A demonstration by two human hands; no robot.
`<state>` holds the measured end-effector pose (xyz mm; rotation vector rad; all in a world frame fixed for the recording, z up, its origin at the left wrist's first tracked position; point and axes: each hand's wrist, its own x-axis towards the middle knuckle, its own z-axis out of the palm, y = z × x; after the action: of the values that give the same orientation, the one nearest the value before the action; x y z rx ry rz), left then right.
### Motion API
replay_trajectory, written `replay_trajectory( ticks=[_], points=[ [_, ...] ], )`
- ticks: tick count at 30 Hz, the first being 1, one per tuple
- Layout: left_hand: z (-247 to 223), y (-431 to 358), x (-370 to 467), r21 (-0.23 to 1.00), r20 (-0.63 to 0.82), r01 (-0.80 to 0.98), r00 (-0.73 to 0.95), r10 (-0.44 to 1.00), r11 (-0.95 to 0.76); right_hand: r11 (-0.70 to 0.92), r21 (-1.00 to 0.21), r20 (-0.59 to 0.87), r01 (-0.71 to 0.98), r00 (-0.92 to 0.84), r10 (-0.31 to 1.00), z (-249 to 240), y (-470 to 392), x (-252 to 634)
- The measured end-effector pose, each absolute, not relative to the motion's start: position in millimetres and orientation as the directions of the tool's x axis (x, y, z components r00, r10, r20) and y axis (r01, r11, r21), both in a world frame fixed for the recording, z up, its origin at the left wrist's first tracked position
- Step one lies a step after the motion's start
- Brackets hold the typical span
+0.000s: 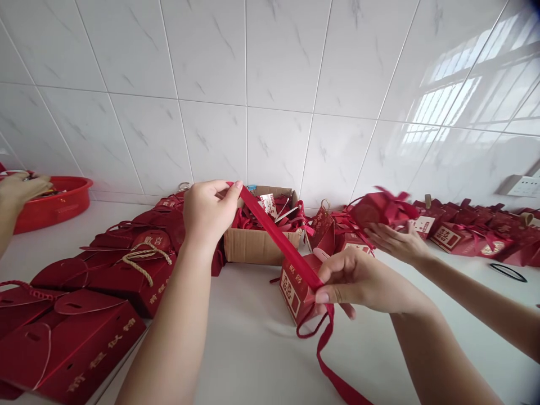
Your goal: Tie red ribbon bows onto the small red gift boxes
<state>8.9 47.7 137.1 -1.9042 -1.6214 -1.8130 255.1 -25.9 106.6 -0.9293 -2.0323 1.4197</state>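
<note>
A red ribbon [276, 233] stretches slantwise between my two hands. My left hand [211, 211] pinches its upper end, high in front of an open cardboard box [253, 246]. Lower and to the right, my right hand [358, 278] grips the ribbon between thumb and fingers, and the loose tail hangs down to the counter's front. Just behind that hand stands a small red gift box [291, 292] with a white character panel and a dark red cord; my fingers partly hide it, and whether they touch it I cannot tell.
Several red boxes [101, 332] line the left, one with a rope handle. A red basin [63, 205] and a person's hand [25, 188] are far left. At right, another person's hand [396, 242] holds a ribboned red box [379, 208]. A black band [508, 272] lies farther right.
</note>
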Motion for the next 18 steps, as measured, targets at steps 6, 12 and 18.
replay_trajectory(
  ticks=[6,12,18],
  points=[
    [131.4,64.0,-10.0,0.596,0.77,0.708,-0.372,0.518,-0.379,0.175,-0.929,-0.092,0.326,-0.663,0.743,105.5,-27.1,262.2],
    [132.2,69.3,-20.3,0.607,0.785,0.693,-0.443,0.434,-0.389,0.238,-0.915,-0.078,0.324,-0.724,0.685,108.1,-33.4,273.7],
    [141.2,68.4,-32.8,0.687,0.716,0.554,-0.627,0.306,-0.47,0.539,-0.784,0.038,0.309,-0.842,0.538,119.6,-44.0,288.1]
  ],
)
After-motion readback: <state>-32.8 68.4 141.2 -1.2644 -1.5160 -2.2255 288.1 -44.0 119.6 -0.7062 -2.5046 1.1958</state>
